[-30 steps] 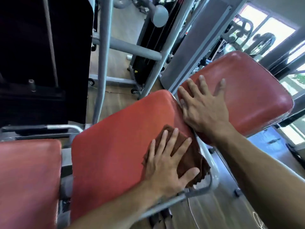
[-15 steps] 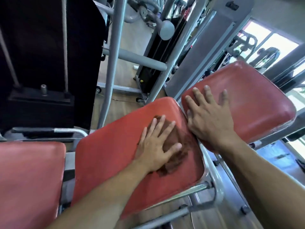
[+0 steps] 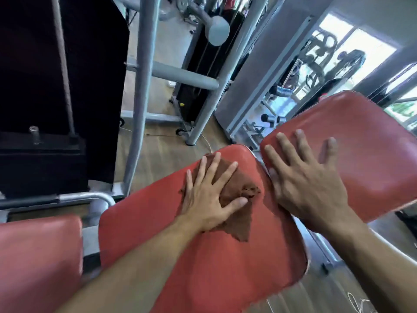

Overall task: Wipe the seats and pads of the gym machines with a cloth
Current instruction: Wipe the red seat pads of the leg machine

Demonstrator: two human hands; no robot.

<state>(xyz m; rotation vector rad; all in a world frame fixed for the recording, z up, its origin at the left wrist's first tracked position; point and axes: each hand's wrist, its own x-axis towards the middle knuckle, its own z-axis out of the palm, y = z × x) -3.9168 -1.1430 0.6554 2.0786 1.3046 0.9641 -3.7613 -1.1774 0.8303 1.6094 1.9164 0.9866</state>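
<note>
A brown cloth (image 3: 239, 195) lies on the upper part of the middle red pad (image 3: 203, 267). My left hand (image 3: 209, 195) presses flat on the cloth with its fingers spread and straight. My right hand (image 3: 306, 177) rests flat on the lower left corner of the right red pad (image 3: 372, 159), fingers spread. A third red pad (image 3: 38, 263) sits at the lower left, untouched.
Grey steel frame tubes (image 3: 140, 91) rise behind the pads. A black weight stack (image 3: 45, 86) stands at the left. A curved metal handle (image 3: 85, 197) runs between the left and middle pads. Other machines and bright windows (image 3: 352, 48) are at the right.
My left hand has slid the cloth from the pad's lower right edge up toward its top edge. My right hand has stayed on the right pad.
</note>
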